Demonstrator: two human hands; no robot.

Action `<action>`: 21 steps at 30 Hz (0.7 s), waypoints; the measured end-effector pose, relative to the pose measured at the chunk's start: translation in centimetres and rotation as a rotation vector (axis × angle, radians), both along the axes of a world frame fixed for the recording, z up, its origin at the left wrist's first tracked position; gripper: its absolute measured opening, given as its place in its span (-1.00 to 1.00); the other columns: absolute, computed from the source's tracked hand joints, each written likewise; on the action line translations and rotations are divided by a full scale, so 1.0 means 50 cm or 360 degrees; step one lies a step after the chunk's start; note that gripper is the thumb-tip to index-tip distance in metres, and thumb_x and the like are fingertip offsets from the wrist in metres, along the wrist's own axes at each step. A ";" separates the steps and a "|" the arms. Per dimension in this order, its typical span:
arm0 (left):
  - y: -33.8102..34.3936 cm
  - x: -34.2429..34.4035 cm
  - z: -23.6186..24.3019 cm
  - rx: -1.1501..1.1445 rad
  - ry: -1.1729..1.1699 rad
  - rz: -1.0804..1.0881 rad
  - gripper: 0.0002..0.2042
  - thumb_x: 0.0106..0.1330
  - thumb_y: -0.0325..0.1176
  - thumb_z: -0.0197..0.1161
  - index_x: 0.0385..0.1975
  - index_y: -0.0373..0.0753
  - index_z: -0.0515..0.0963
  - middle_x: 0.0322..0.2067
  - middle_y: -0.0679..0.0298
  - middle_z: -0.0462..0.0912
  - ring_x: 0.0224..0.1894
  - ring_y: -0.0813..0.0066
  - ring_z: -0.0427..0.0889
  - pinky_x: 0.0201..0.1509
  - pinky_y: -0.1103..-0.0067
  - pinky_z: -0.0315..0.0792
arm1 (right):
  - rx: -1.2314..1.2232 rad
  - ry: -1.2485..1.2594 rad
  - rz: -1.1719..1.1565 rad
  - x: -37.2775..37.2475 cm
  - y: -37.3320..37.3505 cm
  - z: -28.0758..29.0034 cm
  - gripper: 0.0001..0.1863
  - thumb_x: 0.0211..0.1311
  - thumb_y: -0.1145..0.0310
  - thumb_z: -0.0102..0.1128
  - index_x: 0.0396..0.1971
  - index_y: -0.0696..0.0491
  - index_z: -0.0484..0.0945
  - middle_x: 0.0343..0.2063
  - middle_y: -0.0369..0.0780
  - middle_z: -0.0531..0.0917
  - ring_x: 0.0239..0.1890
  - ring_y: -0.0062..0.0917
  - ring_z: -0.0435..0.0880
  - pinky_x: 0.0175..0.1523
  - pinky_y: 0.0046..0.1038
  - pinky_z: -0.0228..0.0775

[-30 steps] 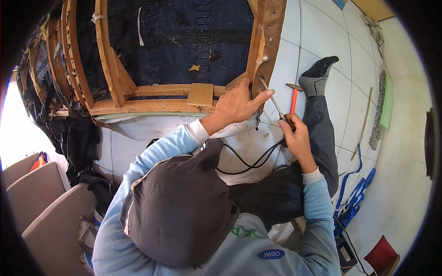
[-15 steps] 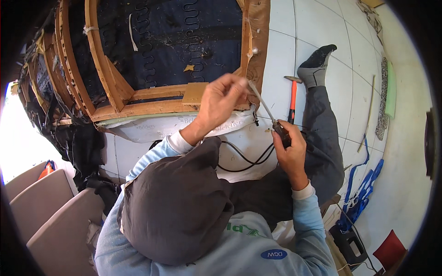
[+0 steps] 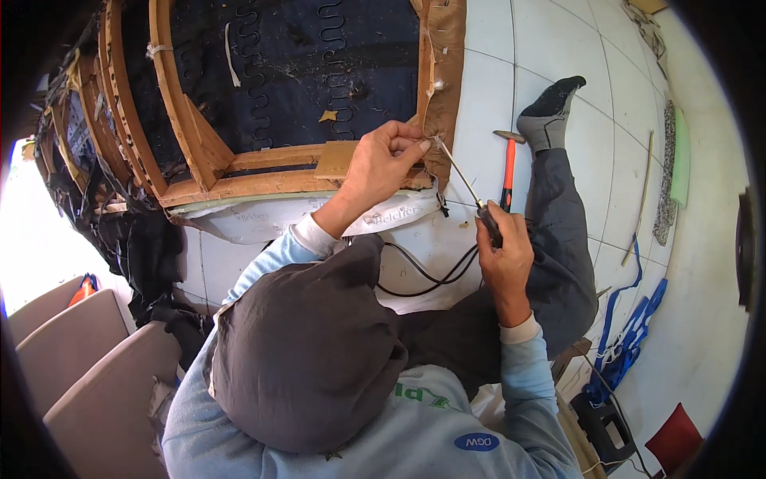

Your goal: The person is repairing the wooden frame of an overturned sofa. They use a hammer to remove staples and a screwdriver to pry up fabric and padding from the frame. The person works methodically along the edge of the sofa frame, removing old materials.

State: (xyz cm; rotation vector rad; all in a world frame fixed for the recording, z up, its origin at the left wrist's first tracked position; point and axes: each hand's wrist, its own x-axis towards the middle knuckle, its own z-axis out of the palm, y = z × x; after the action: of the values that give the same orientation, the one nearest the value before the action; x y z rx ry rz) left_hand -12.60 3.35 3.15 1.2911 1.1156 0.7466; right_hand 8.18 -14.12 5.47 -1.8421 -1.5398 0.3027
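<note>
An upturned wooden sofa frame (image 3: 239,164) with dark lining and zigzag springs lies on white floor tiles. Loose brown fabric (image 3: 447,72) hangs along its right edge. My left hand (image 3: 383,164) pinches that fabric at the frame's lower right corner. My right hand (image 3: 503,247) grips the dark handle of a thin-shafted screwdriver (image 3: 459,172). Its tip reaches up to the fabric edge right beside my left fingertips. My grey hood hides the floor just below the hands.
A hammer (image 3: 507,172) with an orange handle lies on the tiles beside my outstretched leg and black sock (image 3: 550,104). A black cable (image 3: 423,279) loops near my lap. Blue straps (image 3: 630,319) and a black box (image 3: 606,423) lie right; beige chairs (image 3: 80,359) stand lower left.
My left hand has slid a little left along the frame corner and now pinches the fabric edge. The right hand and screwdriver have stayed almost where they were.
</note>
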 end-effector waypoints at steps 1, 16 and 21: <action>0.004 -0.003 -0.008 -0.0047 -0.0013 -0.0024 -0.74 0.52 -0.29 0.44 -0.06 -0.41 0.70 -0.37 0.24 0.82 -0.37 0.70 0.65 -0.28 0.61 0.55 | -0.0028 0.0013 0.0018 0.006 0.001 0.004 -0.64 0.30 0.49 0.53 0.08 0.09 0.73 -0.26 -0.13 0.72 -0.37 -0.30 0.76 -0.23 -0.32 0.61; 0.017 -0.009 0.008 -0.0296 -0.0090 -0.0113 -0.79 0.59 -0.30 0.38 -0.05 -0.35 0.69 -0.38 0.39 0.73 -0.38 0.74 0.60 -0.33 0.67 0.51 | -0.0456 0.0459 0.0053 -0.002 0.005 -0.024 -0.66 0.67 0.28 0.14 0.19 0.14 0.72 -0.30 -0.07 0.77 -0.35 -0.33 0.75 -0.15 -0.31 0.58; 0.019 -0.016 0.002 -0.0284 -0.0028 -0.0179 -0.80 0.61 -0.30 0.37 -0.02 -0.33 0.68 -0.31 0.38 0.74 -0.34 0.75 0.63 -0.27 0.71 0.54 | -0.0563 0.0610 0.0064 -0.003 0.010 -0.025 -0.64 0.68 0.25 0.15 0.18 0.18 0.71 -0.38 -0.05 0.76 -0.35 -0.33 0.77 -0.13 -0.33 0.60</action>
State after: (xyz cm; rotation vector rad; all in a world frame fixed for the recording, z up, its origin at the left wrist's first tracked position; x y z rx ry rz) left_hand -13.38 4.30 3.23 1.1830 1.0615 0.5611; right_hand 8.04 -13.61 4.23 -1.8746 -1.3145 0.9403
